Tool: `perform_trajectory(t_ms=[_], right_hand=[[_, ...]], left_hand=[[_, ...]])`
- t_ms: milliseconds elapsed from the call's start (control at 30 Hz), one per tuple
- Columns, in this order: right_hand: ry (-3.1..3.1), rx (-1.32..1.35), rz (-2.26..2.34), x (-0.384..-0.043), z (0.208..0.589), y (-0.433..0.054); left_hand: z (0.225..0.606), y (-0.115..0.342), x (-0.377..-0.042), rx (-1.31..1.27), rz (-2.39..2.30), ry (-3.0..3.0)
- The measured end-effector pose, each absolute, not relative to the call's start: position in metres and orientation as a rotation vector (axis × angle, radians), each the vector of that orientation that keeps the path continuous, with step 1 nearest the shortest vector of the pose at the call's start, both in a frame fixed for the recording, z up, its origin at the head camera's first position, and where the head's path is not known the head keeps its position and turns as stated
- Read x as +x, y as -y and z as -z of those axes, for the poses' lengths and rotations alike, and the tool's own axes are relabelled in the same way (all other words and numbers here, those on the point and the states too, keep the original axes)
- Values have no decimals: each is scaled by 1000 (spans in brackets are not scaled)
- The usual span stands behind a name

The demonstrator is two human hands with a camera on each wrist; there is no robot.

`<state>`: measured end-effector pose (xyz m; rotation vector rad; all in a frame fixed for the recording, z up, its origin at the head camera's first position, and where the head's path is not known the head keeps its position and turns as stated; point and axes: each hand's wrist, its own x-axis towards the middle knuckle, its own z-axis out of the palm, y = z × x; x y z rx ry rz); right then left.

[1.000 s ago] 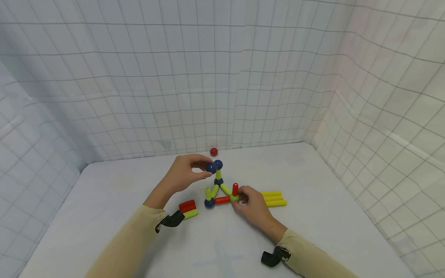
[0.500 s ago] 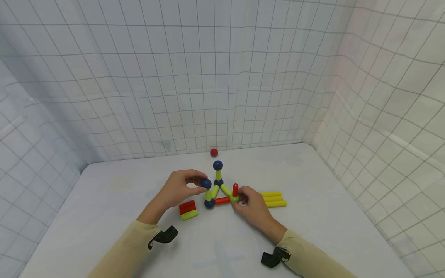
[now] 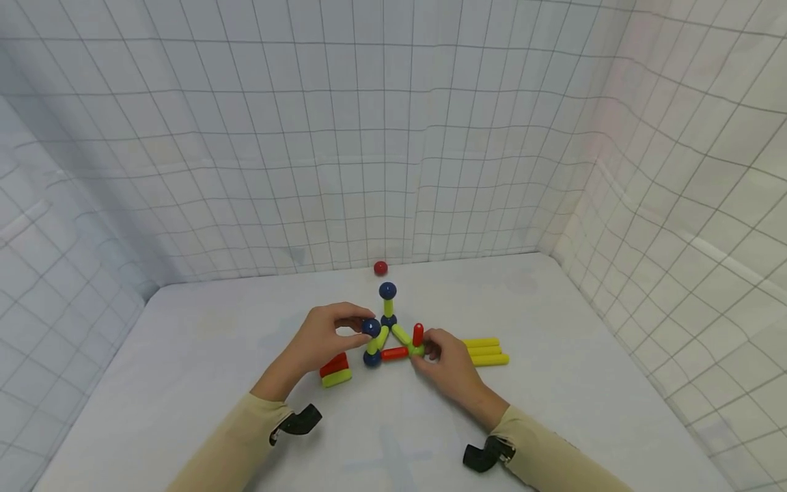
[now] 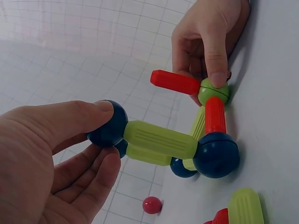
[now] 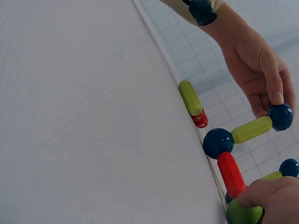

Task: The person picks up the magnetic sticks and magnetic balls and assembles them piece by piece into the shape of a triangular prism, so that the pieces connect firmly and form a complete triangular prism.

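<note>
A triangle of balls and rods lies on the table, with a red rod along its near side and light green rods on the other two. My left hand pinches a dark blue ball between thumb and fingers; the ball sits atop an upright light green rod on the near-left blue ball. My right hand grips the green corner ball, from which a red rod stands up. At the far corner another upright green rod carries a blue ball.
Several yellow rods lie just right of my right hand. Left of the triangle, red rods and a light green rod lie side by side. A red ball rests near the table's back edge, before a gridded white curtain.
My left hand has come down and toward me from beside the far blue ball, bringing its ball onto the near-left upright green rod. The right hand has stayed at the green ball.
</note>
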<state>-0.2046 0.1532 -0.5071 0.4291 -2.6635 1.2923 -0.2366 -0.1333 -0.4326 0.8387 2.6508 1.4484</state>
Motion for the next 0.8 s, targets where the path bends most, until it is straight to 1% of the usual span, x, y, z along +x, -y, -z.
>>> perform_trajectory(t_ms=[233, 500, 633, 800], right_hand=[[2665, 421, -1303, -205, 508, -153], [2658, 423, -1291, -207, 509, -153], [2667, 410, -1286, -208, 508, -152], [2687, 409, -1280, -208, 502, -150]], left_hand=[[435, 134, -236, 824, -1447, -2644], [460, 135, -240, 614, -1241, -2607], [470, 128, -239, 625, -1177, -2616], [469, 122, -235, 624, -1116, -2647]])
